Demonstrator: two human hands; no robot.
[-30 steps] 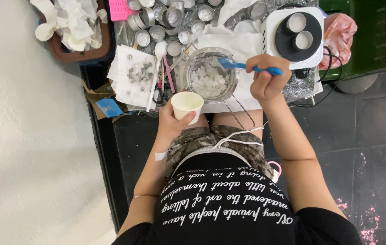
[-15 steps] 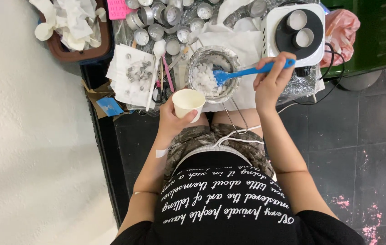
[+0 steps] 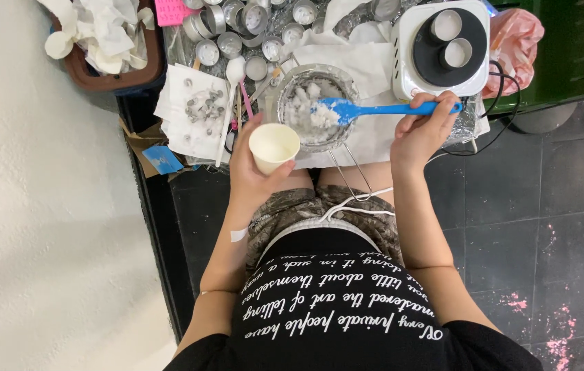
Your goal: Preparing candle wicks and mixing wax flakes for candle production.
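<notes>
Take the glass bowl point(image 3: 316, 106) as your landmark: it sits on the desk point(image 3: 367, 141) straight ahead of you, with white crumbly flakes heaped inside it. Your right hand point(image 3: 421, 134) is closed around the end of the blue spatula point(image 3: 374, 110), whose long axis runs almost level from that hand, at the bowl's right, across the rim to the blade resting in the flakes near the bowl's middle. Your left hand point(image 3: 254, 165) is wrapped around a small paper cup point(image 3: 273, 145), held upright with its mouth open upward, just at the bowl's near-left edge and touching or nearly touching the rim; you cannot tell which from here. So the cup lies to the left of the blade and slightly nearer your body, and the left hand is the closer of the two to the bowl. The cup looks empty, or close to it. Beyond the bowl's right side stands a white hotplate point(image 3: 443, 48) with two small tins on its dark top, and beyond its left side lie many small metal tins point(image 3: 230, 45) and a sheet of paper point(image 3: 192, 113).
</notes>
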